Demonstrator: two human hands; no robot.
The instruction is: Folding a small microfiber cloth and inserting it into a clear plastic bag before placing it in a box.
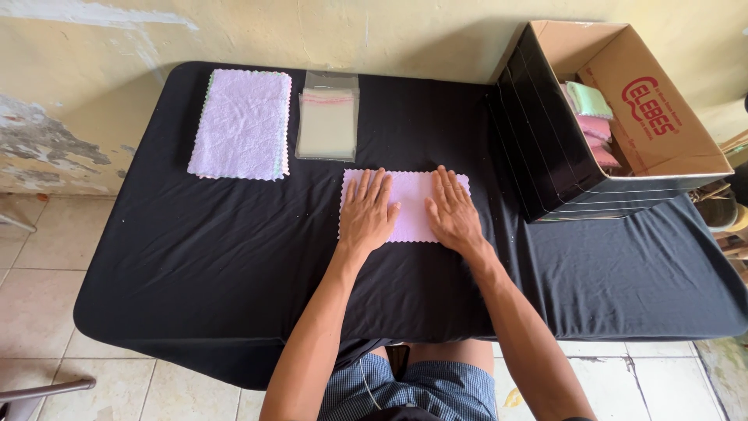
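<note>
A small pale pink cloth point(411, 195) with scalloped edges lies flat on the black-covered table point(234, 257) in front of me. My left hand point(366, 212) rests palm down on its left half, fingers spread. My right hand point(452, 210) presses flat on its right half, fingers together and pointing away from me. Neither hand grips anything. A stack of similar lilac cloths point(241, 123) sits at the far left of the table. Beside it lies a pile of clear plastic bags point(328, 117).
An open cardboard box point(662, 132) lies on its side at the table's right, holding folded pink and green cloths point(592, 117). A worn yellowish wall runs behind the table. Tiled floor shows to the left and below.
</note>
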